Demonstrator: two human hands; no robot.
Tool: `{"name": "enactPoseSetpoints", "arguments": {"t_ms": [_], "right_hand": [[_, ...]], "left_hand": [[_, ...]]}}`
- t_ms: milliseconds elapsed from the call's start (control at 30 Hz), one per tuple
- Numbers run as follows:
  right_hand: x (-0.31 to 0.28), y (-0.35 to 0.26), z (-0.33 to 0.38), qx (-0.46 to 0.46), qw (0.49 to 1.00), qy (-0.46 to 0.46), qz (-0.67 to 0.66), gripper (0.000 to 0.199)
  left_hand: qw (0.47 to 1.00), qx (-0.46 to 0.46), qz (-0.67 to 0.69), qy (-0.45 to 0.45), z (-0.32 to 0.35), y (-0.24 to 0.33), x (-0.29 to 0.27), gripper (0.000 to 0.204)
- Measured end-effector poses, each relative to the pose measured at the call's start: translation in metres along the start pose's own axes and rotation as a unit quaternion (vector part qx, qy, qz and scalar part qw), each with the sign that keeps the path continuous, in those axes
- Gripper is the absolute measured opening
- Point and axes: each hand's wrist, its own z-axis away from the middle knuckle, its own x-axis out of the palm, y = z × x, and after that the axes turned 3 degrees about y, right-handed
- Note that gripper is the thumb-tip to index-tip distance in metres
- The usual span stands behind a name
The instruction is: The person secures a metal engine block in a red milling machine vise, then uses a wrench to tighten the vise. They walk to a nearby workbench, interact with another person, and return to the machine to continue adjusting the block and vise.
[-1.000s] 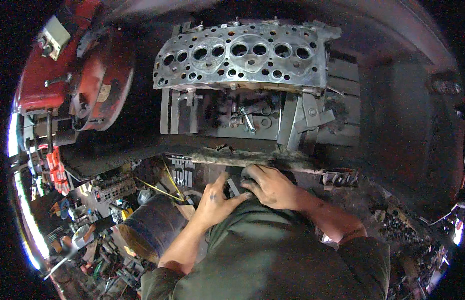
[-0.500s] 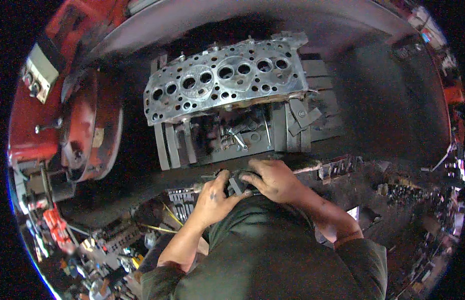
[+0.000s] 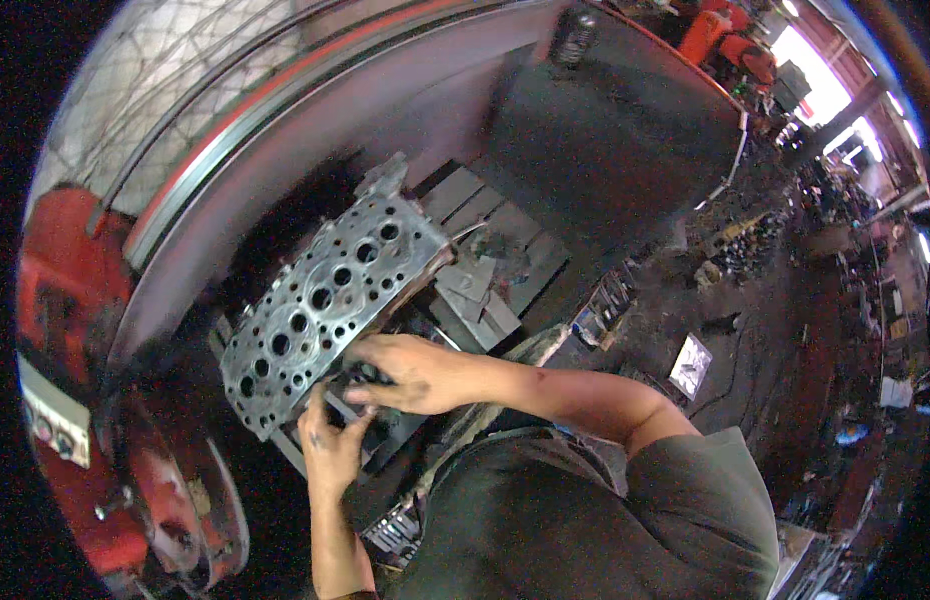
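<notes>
A grey metal cylinder head (image 3: 325, 300), drilled with rows of round holes, lies tilted across a dark workbench (image 3: 505, 290) and serves as the landmark here. Both hands meet just below its lower long edge. The right hand (image 3: 410, 372) reaches in palm down, fingers curled over a small dark metal part (image 3: 370, 380) that sits against that edge of the cylinder head (the part is mostly hidden, so its shape cannot be told). The left hand (image 3: 330, 445) comes up from beneath, fingers bent and pinching the same part from its lower side, fingertips touching the right hand's. To the right of the cylinder head lie flat grey metal plates (image 3: 475, 290). Left of it stands a red machine (image 3: 65, 300). Beyond the cylinder head's upper end rises a dark slab (image 3: 615, 130).
</notes>
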Motion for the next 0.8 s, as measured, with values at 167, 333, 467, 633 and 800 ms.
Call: {"name": "enactPoseSetpoints", "arguments": {"t_ms": [167,333,467,633,800], "right_hand": [[-0.016,0.016,-0.025,-0.031,0.999,0.011,0.018,0.023],[-0.039,0.047,-0.052,-0.169,0.985,-0.015,-0.026,0.038],[-0.038,0.062,-0.062,-0.095,0.988,0.111,-0.05,0.037],[-0.032,0.095,-0.072,0.086,0.994,-0.041,-0.055,0.033],[-0.02,0.123,-0.071,-0.049,0.992,0.067,-0.091,0.026]], "left_hand": [[0.999,-0.004,0.029,0.043,-0.033,0.001,0.012,0.054],[0.991,-0.111,0.017,0.076,-0.061,-0.016,0.02,0.062],[0.994,-0.007,-0.025,0.103,-0.077,-0.03,0.029,0.055],[0.973,0.113,-0.18,0.088,-0.092,-0.049,0.041,0.053],[0.98,0.1,-0.121,0.122,-0.096,-0.053,0.054,0.047]]}}
